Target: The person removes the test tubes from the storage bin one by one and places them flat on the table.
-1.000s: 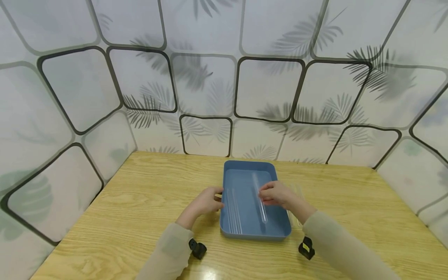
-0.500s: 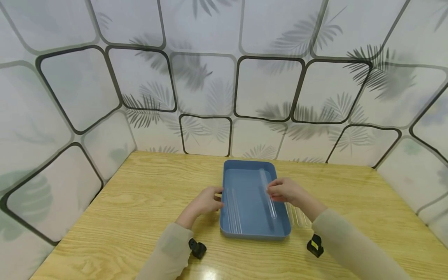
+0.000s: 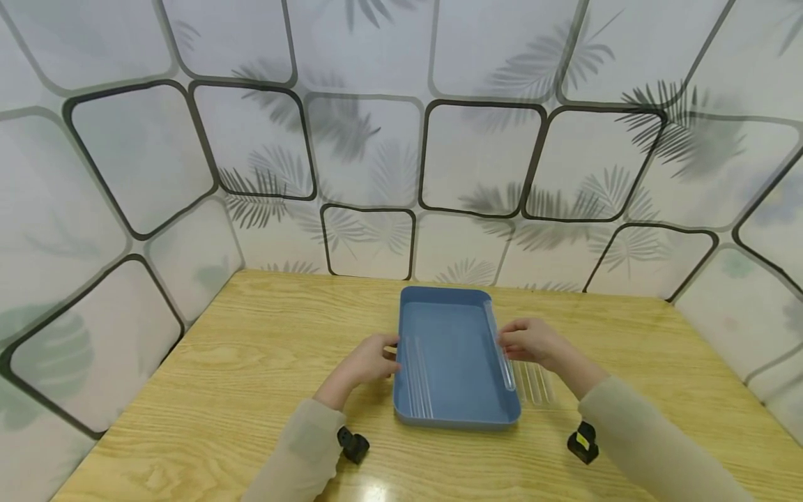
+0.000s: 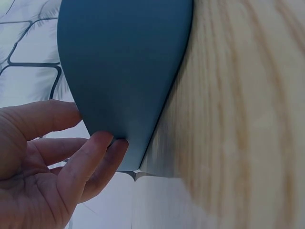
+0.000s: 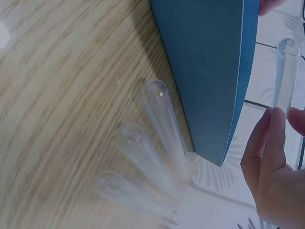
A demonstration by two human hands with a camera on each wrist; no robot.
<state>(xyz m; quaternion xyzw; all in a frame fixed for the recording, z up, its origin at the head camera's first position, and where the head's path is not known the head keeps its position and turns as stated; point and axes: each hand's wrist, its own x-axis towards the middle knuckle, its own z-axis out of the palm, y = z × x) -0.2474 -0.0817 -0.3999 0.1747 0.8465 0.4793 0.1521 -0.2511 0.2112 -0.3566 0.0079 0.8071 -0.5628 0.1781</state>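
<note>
My right hand (image 3: 536, 345) pinches a clear glass test tube (image 3: 507, 374) between thumb and fingers. In the head view the tube lies along the right rim of the blue tray (image 3: 448, 362). The right wrist view shows the held tube with its rounded end up, raised beyond the tray wall (image 5: 200, 52). At the tray's left side my left hand (image 3: 366, 361) touches the outer wall with extended, slightly bent fingers (image 4: 97, 155). Several clear tubes (image 3: 418, 383) lie side by side inside the tray on the left.
Right of the tray, three clear test tubes (image 5: 143, 155) lie roughly parallel on the wooden table (image 3: 282, 328). Patterned cloth walls (image 3: 370, 153) stand behind the table and at both sides. A black wrist device (image 3: 583, 443) hangs under the right sleeve, another (image 3: 353, 445) under the left.
My right hand has carried the pinched test tube rightward, from over the tray's middle to its right rim. More of the tubes on the table show now. The left hand stays put.
</note>
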